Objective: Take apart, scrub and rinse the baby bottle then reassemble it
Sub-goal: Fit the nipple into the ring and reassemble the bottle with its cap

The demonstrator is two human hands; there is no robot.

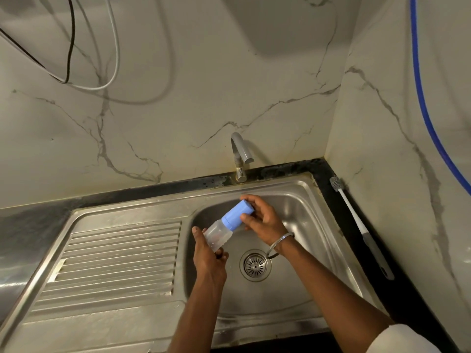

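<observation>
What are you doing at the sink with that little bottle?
A person holds a clear plastic baby bottle over the stainless steel sink. The left hand grips its body, the right hand grips its light blue cap, not yet off. No water shows from the metal tap. A white-and-grey bottle brush lies on the black counter.

No legible txt, no brands or nos. (bottle [217, 236] too blurry)
</observation>
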